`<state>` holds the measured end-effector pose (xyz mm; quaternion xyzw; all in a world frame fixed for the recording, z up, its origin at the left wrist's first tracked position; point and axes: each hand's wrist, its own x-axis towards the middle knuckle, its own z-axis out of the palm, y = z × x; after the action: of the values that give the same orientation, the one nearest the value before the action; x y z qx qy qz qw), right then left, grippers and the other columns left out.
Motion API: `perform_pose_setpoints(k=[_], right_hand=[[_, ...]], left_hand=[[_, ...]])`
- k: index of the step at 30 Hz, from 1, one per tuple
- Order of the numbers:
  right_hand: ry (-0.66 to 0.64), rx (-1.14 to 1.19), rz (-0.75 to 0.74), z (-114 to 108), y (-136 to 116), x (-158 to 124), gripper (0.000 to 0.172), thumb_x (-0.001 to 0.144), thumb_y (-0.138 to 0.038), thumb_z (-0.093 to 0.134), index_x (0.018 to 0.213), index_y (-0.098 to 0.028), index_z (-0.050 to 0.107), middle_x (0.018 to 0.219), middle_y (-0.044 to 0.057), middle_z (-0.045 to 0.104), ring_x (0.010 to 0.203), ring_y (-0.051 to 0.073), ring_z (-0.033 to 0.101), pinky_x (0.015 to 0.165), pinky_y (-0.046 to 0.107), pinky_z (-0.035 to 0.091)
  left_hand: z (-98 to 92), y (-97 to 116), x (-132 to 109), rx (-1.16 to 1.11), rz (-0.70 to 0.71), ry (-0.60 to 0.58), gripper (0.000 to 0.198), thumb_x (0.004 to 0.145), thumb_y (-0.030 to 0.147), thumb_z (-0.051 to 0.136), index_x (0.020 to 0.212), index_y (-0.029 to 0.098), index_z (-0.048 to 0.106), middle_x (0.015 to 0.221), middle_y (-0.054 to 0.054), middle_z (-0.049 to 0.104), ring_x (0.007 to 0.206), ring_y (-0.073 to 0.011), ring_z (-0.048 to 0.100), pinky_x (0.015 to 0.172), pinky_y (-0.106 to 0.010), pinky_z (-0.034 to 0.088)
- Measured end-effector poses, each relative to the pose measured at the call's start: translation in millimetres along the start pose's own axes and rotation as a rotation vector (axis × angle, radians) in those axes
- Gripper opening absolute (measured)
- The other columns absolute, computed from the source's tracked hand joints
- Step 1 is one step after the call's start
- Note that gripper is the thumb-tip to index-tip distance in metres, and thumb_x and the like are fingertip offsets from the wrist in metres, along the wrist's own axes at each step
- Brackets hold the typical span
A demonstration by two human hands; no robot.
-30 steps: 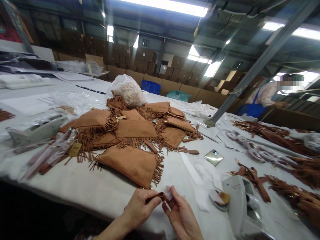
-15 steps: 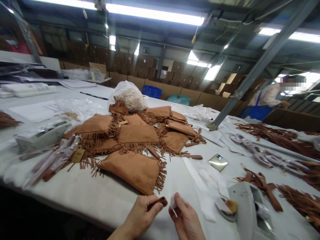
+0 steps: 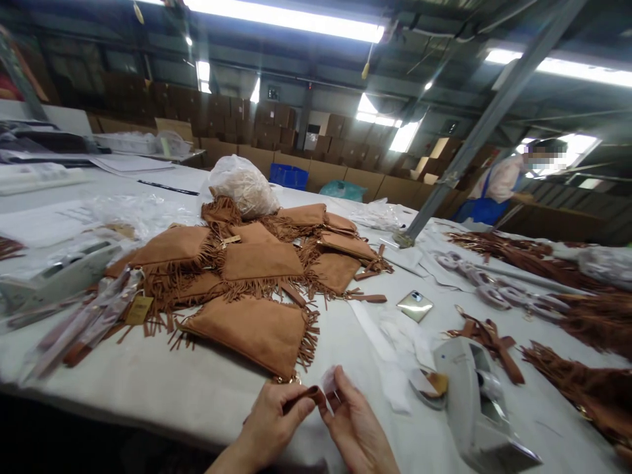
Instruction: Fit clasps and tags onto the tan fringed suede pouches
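My left hand (image 3: 271, 421) is closed on a narrow brown suede strap (image 3: 302, 395) at the table's near edge. My right hand (image 3: 351, 421) pinches a small white piece of tape or paper (image 3: 328, 380) right against the strap's end. Both hands touch at the fingertips. Just beyond them lies a tan fringed suede bag (image 3: 251, 329), the front one of a pile of several such bags (image 3: 257, 260).
A white tape dispenser (image 3: 469, 401) stands to my right, with brown straps (image 3: 488, 332) and a phone (image 3: 415, 305) behind it. Another dispenser (image 3: 59, 273) and wrapped straps (image 3: 79, 322) lie left. A person in a blue apron (image 3: 494, 191) works at far right by a slanted steel post (image 3: 474, 138).
My hands, apart half a second ago, have come together again, the white piece meeting the strap's end. The view has shifted slightly.
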<state>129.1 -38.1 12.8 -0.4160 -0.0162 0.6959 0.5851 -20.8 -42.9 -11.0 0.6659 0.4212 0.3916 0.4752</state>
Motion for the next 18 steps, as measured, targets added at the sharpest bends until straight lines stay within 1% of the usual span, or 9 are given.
perform_pose_setpoints(k=[4,8,12,15,18], right_hand=[[-0.015,-0.025,-0.037,0.0,0.9,-0.8,0.028,0.053,-0.024,0.087,0.073,-0.019,0.068,0.076,-0.001,0.070,0.071,0.013,0.061,0.070,0.031,0.051],[-0.047,-0.072,-0.052,-0.3,-1.5,-2.0,0.027,0.056,-0.027,0.086,0.076,-0.017,0.069,0.081,0.001,0.071,0.078,0.014,0.061,0.075,0.030,0.051],[-0.063,-0.124,-0.056,-0.3,-3.2,-3.8,0.027,0.058,-0.031,0.085,0.075,-0.016,0.070,0.083,0.002,0.071,0.081,0.015,0.061,0.075,0.029,0.050],[-0.070,-0.163,-0.036,-0.7,-2.4,-4.5,0.027,0.059,-0.034,0.084,0.074,-0.017,0.070,0.082,0.002,0.071,0.078,0.015,0.060,0.073,0.028,0.049],[-0.076,-0.198,-0.006,-1.4,-1.1,-5.1,0.027,0.061,-0.038,0.082,0.073,-0.016,0.069,0.079,0.002,0.070,0.076,0.014,0.060,0.071,0.026,0.048]], left_hand=[[1.2,0.0,-0.4,0.043,0.020,0.003,0.031,0.088,0.039,0.049,0.077,0.018,0.069,0.062,-0.002,0.058,0.058,-0.0142,0.048,0.057,-0.024,0.033],[1.3,0.0,-0.8,0.050,0.019,0.021,0.033,0.088,0.040,0.048,0.080,0.019,0.071,0.063,-0.003,0.061,0.057,-0.0150,0.049,0.057,-0.023,0.034],[1.9,0.5,-1.0,0.061,0.017,0.029,0.032,0.087,0.040,0.049,0.076,0.018,0.070,0.061,-0.002,0.059,0.056,-0.0141,0.048,0.056,-0.023,0.033],[3.0,0.2,-0.6,0.089,0.011,0.025,0.031,0.088,0.039,0.050,0.072,0.017,0.067,0.059,0.000,0.055,0.055,-0.0125,0.046,0.055,-0.022,0.032],[4.3,-1.4,0.2,0.089,0.027,0.032,0.028,0.088,0.036,0.050,0.074,0.017,0.066,0.059,0.001,0.055,0.056,-0.0117,0.046,0.055,-0.022,0.031]])
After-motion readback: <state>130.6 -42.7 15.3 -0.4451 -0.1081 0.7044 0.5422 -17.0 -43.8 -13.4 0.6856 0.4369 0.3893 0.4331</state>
